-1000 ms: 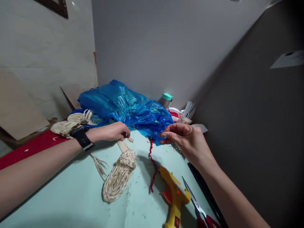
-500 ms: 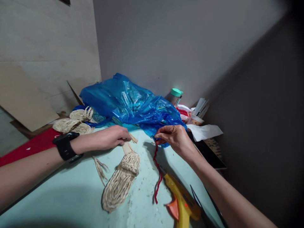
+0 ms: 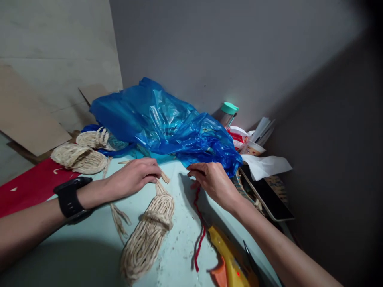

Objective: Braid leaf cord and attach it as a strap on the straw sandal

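My left hand point(image 3: 139, 175), a black watch point(image 3: 73, 199) on its wrist, is closed on the flat loose straw strands point(image 3: 160, 188) at the top of a small braided straw slipper point(image 3: 149, 235). The slipper lies on the pale green table, a braided band crossing its upper part. My right hand point(image 3: 214, 181) hovers right of those strands with thumb and forefinger pinched; what they hold, if anything, is too small to make out. Below its fingers a red fuzzy cord point(image 3: 196, 207) runs down the table. Beside the cord lies a yellow glue gun point(image 3: 224, 251) with an orange trigger.
A crumpled blue plastic bag point(image 3: 158, 119) fills the back. More straw slippers point(image 3: 79, 157) rest at left by a red sheet point(image 3: 32, 181). At right are a green-lidded bottle point(image 3: 229, 111), a paper cup point(image 3: 253, 148), white paper point(image 3: 266, 166), a phone point(image 3: 263, 193) and dark pointed tips point(image 3: 251, 257).
My right hand has shifted left toward the straw strands, its pinched fingers now left of the cord's top. My left hand keeps its hold. The camera view has moved slightly.
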Demonstrator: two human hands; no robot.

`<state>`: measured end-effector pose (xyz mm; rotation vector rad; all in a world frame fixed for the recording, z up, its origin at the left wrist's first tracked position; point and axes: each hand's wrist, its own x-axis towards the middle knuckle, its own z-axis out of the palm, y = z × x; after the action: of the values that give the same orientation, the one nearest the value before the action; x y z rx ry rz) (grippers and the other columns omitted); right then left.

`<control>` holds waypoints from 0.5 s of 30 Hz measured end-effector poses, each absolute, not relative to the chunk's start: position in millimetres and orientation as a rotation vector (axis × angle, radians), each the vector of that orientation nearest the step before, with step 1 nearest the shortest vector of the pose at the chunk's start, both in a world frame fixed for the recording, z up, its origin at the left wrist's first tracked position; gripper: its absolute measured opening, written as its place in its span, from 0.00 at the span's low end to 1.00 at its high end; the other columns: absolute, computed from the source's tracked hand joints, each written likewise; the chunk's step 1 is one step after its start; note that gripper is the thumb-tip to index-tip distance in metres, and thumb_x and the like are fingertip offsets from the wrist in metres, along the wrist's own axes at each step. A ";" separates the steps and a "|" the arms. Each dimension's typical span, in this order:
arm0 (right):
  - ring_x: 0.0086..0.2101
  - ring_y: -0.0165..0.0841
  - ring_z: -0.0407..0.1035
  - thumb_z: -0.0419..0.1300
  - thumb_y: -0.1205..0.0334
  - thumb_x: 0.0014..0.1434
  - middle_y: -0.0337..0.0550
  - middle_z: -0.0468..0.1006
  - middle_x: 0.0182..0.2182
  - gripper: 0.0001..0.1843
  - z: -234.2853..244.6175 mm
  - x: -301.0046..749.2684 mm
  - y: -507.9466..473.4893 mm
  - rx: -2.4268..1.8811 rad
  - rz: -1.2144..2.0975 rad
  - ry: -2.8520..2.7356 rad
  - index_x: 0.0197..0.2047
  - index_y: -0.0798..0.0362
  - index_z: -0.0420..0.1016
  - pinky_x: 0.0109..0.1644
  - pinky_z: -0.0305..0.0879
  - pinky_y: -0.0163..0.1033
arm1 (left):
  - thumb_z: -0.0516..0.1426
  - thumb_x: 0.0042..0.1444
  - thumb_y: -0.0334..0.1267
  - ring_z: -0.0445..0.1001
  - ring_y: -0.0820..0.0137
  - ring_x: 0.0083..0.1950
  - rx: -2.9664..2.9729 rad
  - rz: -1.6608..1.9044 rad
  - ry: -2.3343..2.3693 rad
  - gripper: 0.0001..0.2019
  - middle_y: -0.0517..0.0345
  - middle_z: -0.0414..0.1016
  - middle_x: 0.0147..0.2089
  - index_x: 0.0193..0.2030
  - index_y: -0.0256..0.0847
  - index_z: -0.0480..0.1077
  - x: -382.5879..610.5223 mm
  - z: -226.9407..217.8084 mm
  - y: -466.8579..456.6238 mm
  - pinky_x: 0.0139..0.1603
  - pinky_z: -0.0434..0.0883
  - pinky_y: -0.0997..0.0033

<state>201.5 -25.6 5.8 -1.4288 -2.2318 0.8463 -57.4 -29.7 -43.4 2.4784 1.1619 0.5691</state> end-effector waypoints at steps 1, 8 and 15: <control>0.30 0.35 0.80 0.53 0.69 0.65 0.48 0.85 0.34 0.16 6.5 197.3 -26.6 -1.436 0.828 -2.263 0.50 0.58 0.80 0.36 0.69 0.35 | 0.52 0.66 0.36 0.74 0.62 0.45 2.481 0.583 1.179 0.12 0.51 0.77 0.43 0.43 0.42 0.78 -57.1 -44.7 -30.3 0.45 0.67 0.64; 0.44 0.39 0.78 0.60 0.63 0.65 0.51 0.84 0.42 0.13 2.2 166.3 -28.9 -1.432 0.644 -2.493 0.51 0.54 0.79 0.43 0.67 0.35 | 0.50 0.65 0.32 0.74 0.62 0.44 2.510 0.626 1.277 0.12 0.51 0.76 0.39 0.38 0.41 0.76 -53.4 -46.2 -33.8 0.44 0.68 0.64; 0.44 0.39 0.77 0.58 0.72 0.62 0.53 0.83 0.43 0.12 -0.6 176.7 -18.7 -1.458 0.540 -2.548 0.45 0.54 0.81 0.42 0.65 0.35 | 0.50 0.65 0.35 0.73 0.62 0.41 2.440 0.681 1.579 0.11 0.52 0.75 0.37 0.40 0.40 0.74 -57.6 -39.7 -30.9 0.41 0.67 0.64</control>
<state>176.7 -18.7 -0.6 -1.4582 -2.5480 0.5404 -57.6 -30.9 -39.7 2.4395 1.5787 0.6811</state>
